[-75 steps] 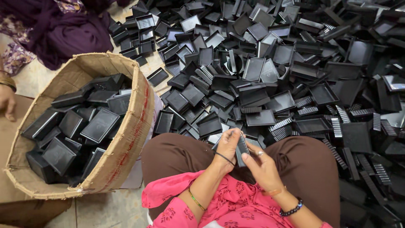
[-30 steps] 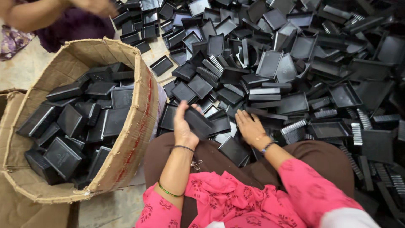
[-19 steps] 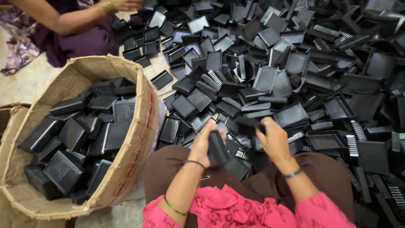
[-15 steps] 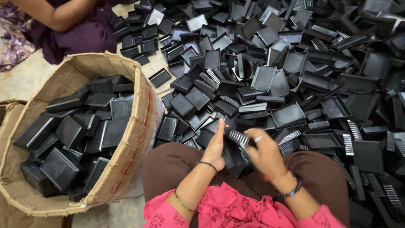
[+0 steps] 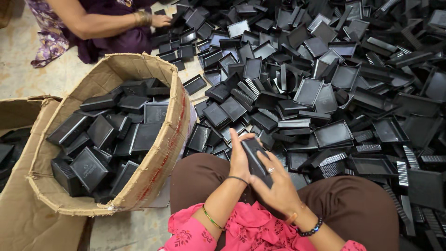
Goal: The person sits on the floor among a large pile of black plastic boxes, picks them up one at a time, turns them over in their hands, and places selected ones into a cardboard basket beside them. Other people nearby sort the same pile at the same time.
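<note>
Two hands meet over the person's lap on one black plastic piece, a flat, matte, rectangular tray-like part standing nearly upright just in front of the knees. Left hand presses flat against its left face, fingers straight; right hand curls around its right edge, holding it. Half a second earlier the same piece was already pinched between both hands; now it sits lower and closer to the body. A heap of black trays spreads ahead; a cardboard bin of them stands left.
</note>
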